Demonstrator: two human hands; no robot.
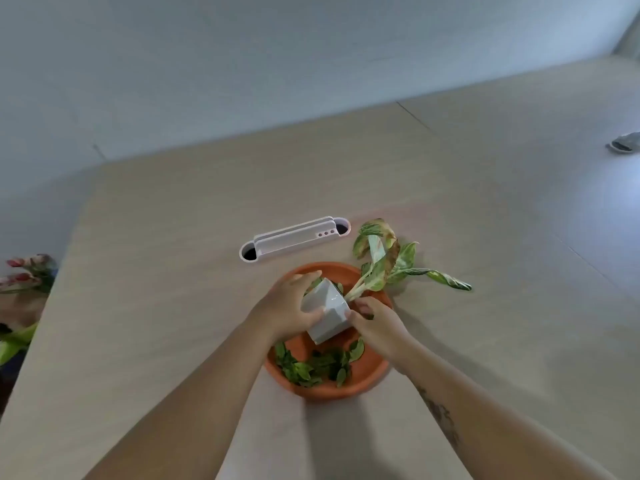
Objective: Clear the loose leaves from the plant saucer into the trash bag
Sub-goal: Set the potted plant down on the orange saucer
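Both hands (287, 306) grip pot (325, 311); leaves (318, 367) below fingers (360, 308).

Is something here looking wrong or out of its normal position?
Yes. The grey pot is tipped over in the orange saucer, held by both the left hand and the right hand, so its plant leans out sideways. Some plant leaves look browned at the edges.

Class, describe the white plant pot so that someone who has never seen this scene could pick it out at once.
Find the round terracotta saucer at the near middle of the beige table. The white plant pot sits tilted over it, gripped by the left hand and the right hand. It is the only glossy, angular white thing there, with variegated leaves leaning out to the right.
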